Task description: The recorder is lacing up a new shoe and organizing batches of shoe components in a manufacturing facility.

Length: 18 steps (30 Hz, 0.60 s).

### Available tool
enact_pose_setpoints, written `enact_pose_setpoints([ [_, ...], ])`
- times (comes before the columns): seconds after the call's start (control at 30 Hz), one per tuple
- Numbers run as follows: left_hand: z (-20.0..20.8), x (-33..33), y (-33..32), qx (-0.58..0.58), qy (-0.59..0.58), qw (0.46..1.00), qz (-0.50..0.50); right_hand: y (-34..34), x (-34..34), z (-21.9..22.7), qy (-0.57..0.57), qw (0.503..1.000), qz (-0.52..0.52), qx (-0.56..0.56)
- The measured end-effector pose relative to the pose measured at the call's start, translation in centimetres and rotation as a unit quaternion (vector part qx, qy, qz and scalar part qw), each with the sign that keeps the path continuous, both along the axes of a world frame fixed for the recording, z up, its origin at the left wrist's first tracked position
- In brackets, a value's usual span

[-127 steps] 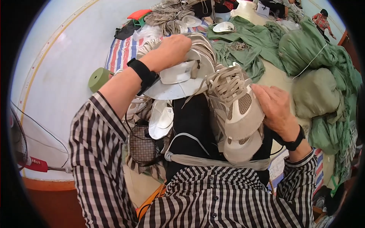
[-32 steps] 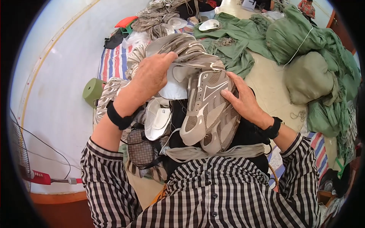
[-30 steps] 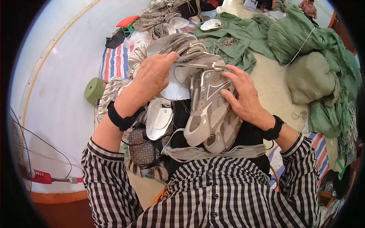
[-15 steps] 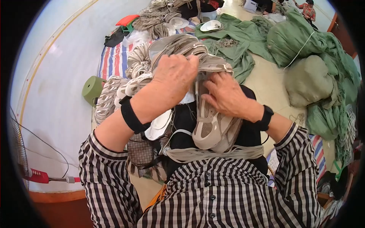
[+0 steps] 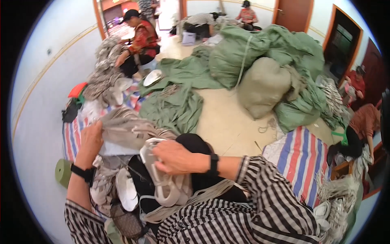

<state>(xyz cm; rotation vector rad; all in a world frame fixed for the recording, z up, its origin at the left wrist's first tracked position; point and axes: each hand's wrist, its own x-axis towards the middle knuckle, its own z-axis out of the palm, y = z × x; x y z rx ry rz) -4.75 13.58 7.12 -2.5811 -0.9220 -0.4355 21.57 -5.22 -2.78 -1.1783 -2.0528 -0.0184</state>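
Observation:
A beige shoe upper (image 5: 168, 189) with a pale edge rests on my lap, its toe toward me. My right hand (image 5: 174, 156) is closed over its opening, the fingers partly hidden. Off to the left, my left hand (image 5: 91, 140) is closed beside a blurred pile of beige shoe uppers (image 5: 128, 126); what its fingers hold is hidden. A bundle of pale laces (image 5: 215, 190) lies across my lap. White insole-like pieces (image 5: 126, 190) and a small patterned brown pouch (image 5: 126, 219) lie to the left of my legs.
Stuffed green sacks (image 5: 237, 51) and an olive sack (image 5: 264, 87) stand ahead. A green cloth (image 5: 172, 107) and a striped sheet (image 5: 298, 162) cover parts of the floor. A green stool (image 5: 63, 173) stands left. Several people sit around, one in a red patterned top (image 5: 144, 38).
My view has swung up and to the right. My left hand has moved left, away from my right hand and the shoe upper. My right hand stays on the upper, which has turned slightly.

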Motion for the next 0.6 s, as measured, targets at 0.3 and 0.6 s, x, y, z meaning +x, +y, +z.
enact_pose_setpoints([
  [0.3, -3.9, -8.1, -4.3, -0.047, -0.073, 0.996, 0.024, 0.3, -0.3, 1.4, 0.019, 0.994, 0.019, -0.104],
  [0.6, -0.4, -1.4, -10.0, 0.053, -0.08, 0.995, 0.006, 2.7, -0.3, 3.5, 0.084, 0.975, 0.014, -0.203],
])
